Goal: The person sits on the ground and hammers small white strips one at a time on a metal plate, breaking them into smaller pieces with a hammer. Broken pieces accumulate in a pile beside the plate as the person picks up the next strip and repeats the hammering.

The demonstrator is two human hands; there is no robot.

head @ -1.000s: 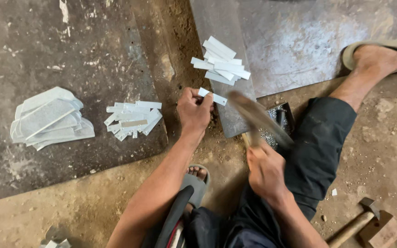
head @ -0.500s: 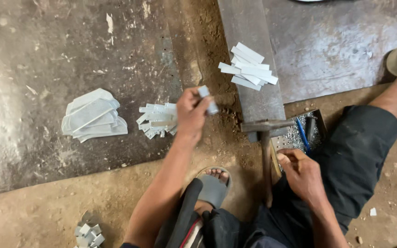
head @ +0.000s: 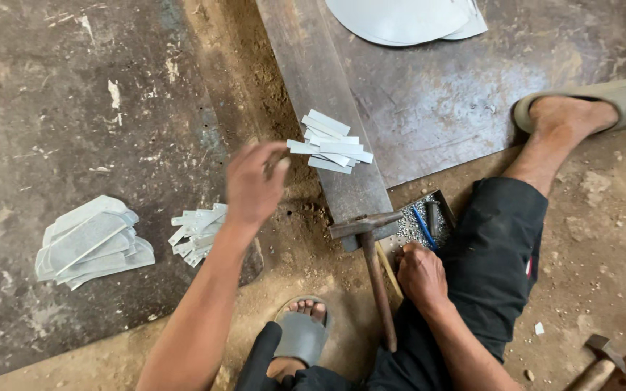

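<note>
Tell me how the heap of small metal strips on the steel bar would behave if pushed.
The metal strips look thin, flat and loosely crisscrossed, so they would probably slide apart and scatter rather than move as one. They lie on a narrow steel bar, so some could slip off its edge. Flat shapes should not roll; the cut edges may be sharp.

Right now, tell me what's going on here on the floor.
A person sits on the ground at a long steel bar. The left hand is raised, open, between a pile of small metal strips on the bar and another pile of strips on the floor. The right hand rests by a small tray of tiny metal bits. A hammer lies with its head on the bar's end, unheld.
</note>
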